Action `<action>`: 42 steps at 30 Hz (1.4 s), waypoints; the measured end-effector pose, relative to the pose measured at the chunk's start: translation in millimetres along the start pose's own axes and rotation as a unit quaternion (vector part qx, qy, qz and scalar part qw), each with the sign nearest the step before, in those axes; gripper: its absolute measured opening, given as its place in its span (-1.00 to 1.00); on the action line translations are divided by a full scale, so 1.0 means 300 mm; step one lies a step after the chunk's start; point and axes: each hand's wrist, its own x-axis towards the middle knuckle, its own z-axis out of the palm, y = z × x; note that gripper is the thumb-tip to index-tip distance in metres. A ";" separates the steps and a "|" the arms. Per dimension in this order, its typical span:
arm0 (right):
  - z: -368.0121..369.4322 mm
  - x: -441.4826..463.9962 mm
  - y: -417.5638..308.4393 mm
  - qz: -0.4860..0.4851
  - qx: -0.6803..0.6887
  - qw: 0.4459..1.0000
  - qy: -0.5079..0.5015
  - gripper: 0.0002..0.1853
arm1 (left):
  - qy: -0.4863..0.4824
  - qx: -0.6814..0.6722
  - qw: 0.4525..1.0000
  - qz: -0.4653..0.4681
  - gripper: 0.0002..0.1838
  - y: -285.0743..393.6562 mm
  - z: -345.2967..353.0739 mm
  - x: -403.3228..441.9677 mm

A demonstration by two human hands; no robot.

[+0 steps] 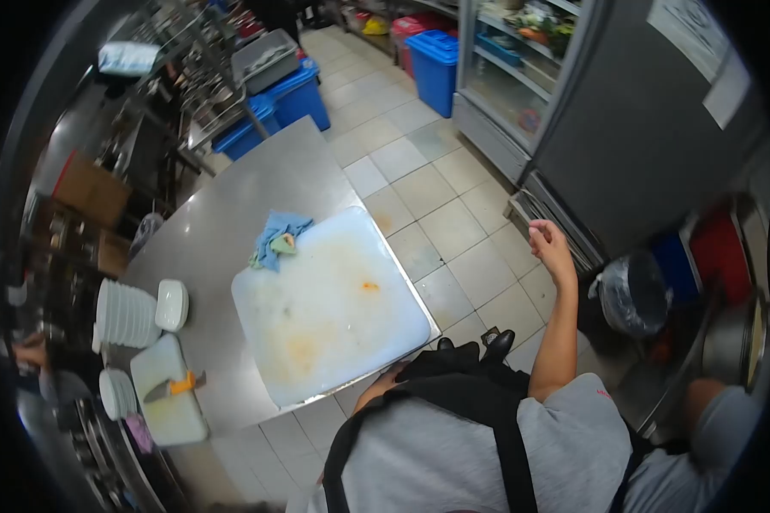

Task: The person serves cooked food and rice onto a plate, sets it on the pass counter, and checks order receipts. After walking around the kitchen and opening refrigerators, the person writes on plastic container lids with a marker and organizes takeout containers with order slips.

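My right hand (550, 248) is raised over the tiled floor to the right of the table, its fingers loosely bent and apart, with nothing visible in it. Part of my left arm (378, 389) shows beside the table's near edge; my body and black apron hide the fingers. Close to that arm lies a large white cutting board (334, 299) with orange and yellowish stains. A crumpled blue cloth (281, 235) rests on its far left corner, with a small green cloth or sponge (283, 245) against it.
A small cutting board (175, 415) bears an orange-handled knife (169, 387) near stacked white dishes (124, 315) on the steel table (210, 256). A glass-door fridge (518, 68), blue bin (434, 73) and lined trash bin (631, 295) stand rightward. Other people's arms show at both sides.
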 end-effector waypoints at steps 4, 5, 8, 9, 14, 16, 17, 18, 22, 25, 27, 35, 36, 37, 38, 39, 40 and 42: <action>0.041 0.091 0.055 0.029 -0.029 0.998 -0.047 -0.81 | 0.072 -0.067 0.995 -0.005 -0.28 0.040 0.064 0.026; 0.071 0.092 0.050 0.027 -0.029 0.997 -0.062 -0.81 | 0.088 -0.084 0.993 -0.008 -0.28 0.043 0.071 0.027; 0.149 0.141 0.003 -0.013 -0.023 0.992 -0.121 -0.78 | 0.132 -0.128 0.983 -0.013 -0.26 0.010 0.098 0.020; 0.168 0.159 -0.013 -0.020 -0.031 0.991 -0.132 -0.78 | 0.139 -0.140 0.980 -0.006 -0.26 -0.018 0.119 0.019; 0.422 0.277 -0.102 -0.055 -0.102 0.941 -0.318 -0.80 | 0.267 -0.272 0.917 -0.116 -0.23 -0.141 0.187 -0.055; 0.536 0.327 -0.102 -0.080 -0.107 0.904 -0.406 -0.79 | 0.366 -0.332 0.867 -0.067 -0.28 -0.136 0.248 -0.096; 0.587 0.348 -0.100 -0.088 -0.095 0.886 -0.446 -0.77 | 0.421 -0.347 0.838 -0.030 -0.31 -0.107 0.286 -0.130; 0.628 0.379 -0.084 -0.088 -0.099 0.882 -0.453 -0.77 | 0.439 -0.404 0.799 -0.072 -0.34 -0.224 0.310 -0.098; 0.617 0.558 0.038 -0.064 -0.148 0.826 -0.540 -0.76 | 0.520 -0.502 0.670 -0.170 -0.43 -0.257 0.471 -0.046; 0.449 0.708 0.107 -0.040 -0.211 0.848 -0.484 -0.78 | 0.555 -0.671 0.476 -0.123 -0.51 -0.230 0.570 -0.012; 0.347 0.799 0.142 0.035 -0.186 0.885 -0.426 -0.79 | 0.581 -0.666 0.449 -0.130 -0.55 -0.254 0.612 -0.038; 0.528 0.719 0.095 -0.032 -0.090 0.898 -0.430 -0.80 | 0.675 -0.555 0.471 -0.118 -0.60 -0.203 0.504 -0.189; 0.569 0.634 0.028 -0.046 -0.114 0.859 -0.498 -0.81 | 0.661 -0.544 0.499 -0.130 -0.56 -0.197 0.507 -0.209; 0.605 0.514 -0.038 -0.007 -0.074 0.834 -0.547 -0.81 | 0.652 -0.517 0.536 -0.140 -0.54 -0.226 0.525 -0.234; 0.639 0.408 -0.083 0.010 -0.059 0.808 -0.586 -0.80 | 0.646 -0.434 0.610 -0.150 -0.55 -0.193 0.519 -0.302; 0.662 0.300 -0.127 0.004 -0.063 0.774 -0.630 -0.80 | 0.693 -0.321 0.630 -0.142 -0.56 -0.299 0.567 -0.314; 0.685 0.204 -0.149 0.004 -0.064 0.750 -0.659 -0.80 | 0.706 -0.317 0.619 -0.134 -0.53 -0.306 0.604 -0.364; 0.747 0.001 -0.188 0.014 -0.058 0.695 -0.717 -0.81 | 0.724 -0.312 0.599 -0.142 -0.50 -0.383 0.747 -0.527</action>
